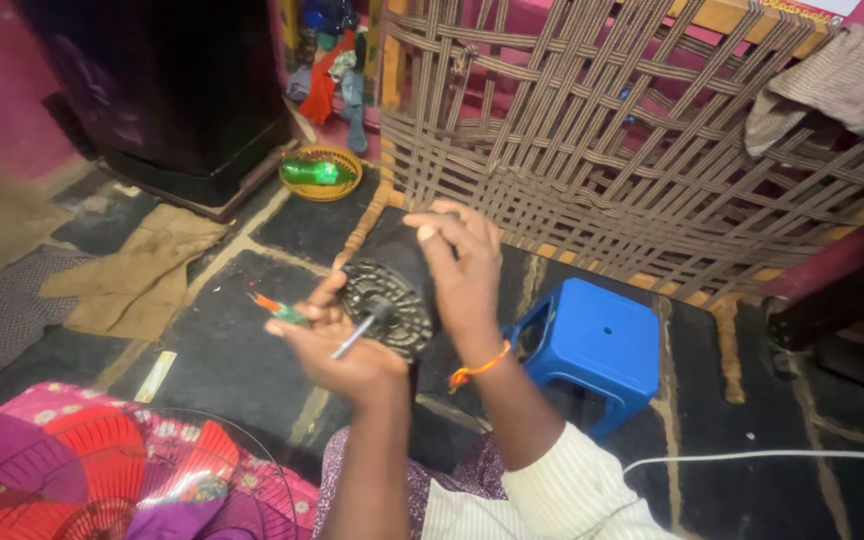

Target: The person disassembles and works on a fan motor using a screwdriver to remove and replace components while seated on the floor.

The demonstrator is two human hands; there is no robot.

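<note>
While the right hand (462, 265) clamps over the top of the one fan motor (390, 300), holding it up mid-frame with its shaft end facing the person, the left hand (337, 345) grips one screwdriver (282, 310), orange-green handle out at 9 o'clock, likely kept ready for screws. One blue stool (592, 345) sits at 3 o'clock of the motor, one green bottle (314, 172) in a yellow basket (324, 190) at 11, woven cot frame (632, 150) propped behind, at 1 to 2 o'clock.

Both hands raised together, left hand (337, 345) lower (fingers curled).
</note>
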